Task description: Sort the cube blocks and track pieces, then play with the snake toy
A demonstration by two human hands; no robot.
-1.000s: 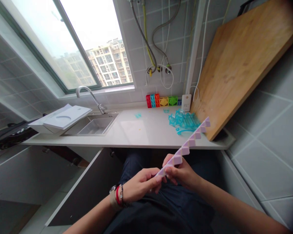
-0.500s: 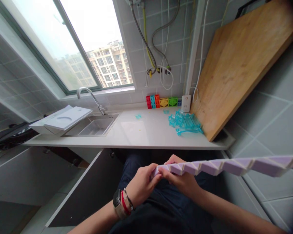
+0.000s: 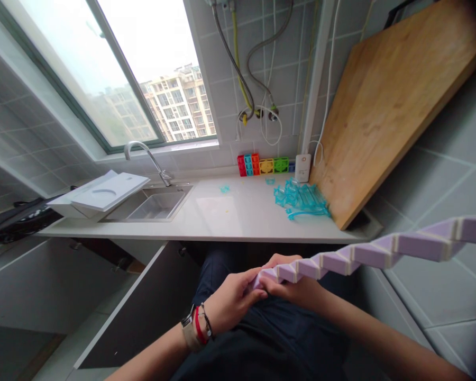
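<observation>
A long purple-and-white twisty snake puzzle [image 3: 344, 259] of wedge-shaped segments runs from my hands up to the right and past the picture's edge. My left hand [image 3: 232, 299] is closed round its near end, wearing a watch and a red band at the wrist. Right beside it, my right hand [image 3: 291, 286] grips the first few segments from below, thumb pointing left. Both hands are over my lap, in front of the counter's edge, and almost touch. The fingers under the puzzle are partly hidden.
On the white counter [image 3: 206, 211] lie a pile of teal plastic pieces [image 3: 301, 198] and a row of coloured blocks [image 3: 266, 165]. A wooden board [image 3: 392, 106] leans at right. White boxes [image 3: 107, 193] overlap the sink [image 3: 158, 205]. An open cabinet door [image 3: 138, 312] stands at left.
The puzzle's far part has swung upward at the right, and its segments now show at a different angle. Both hands stay nearly in place, still holding the near end.
</observation>
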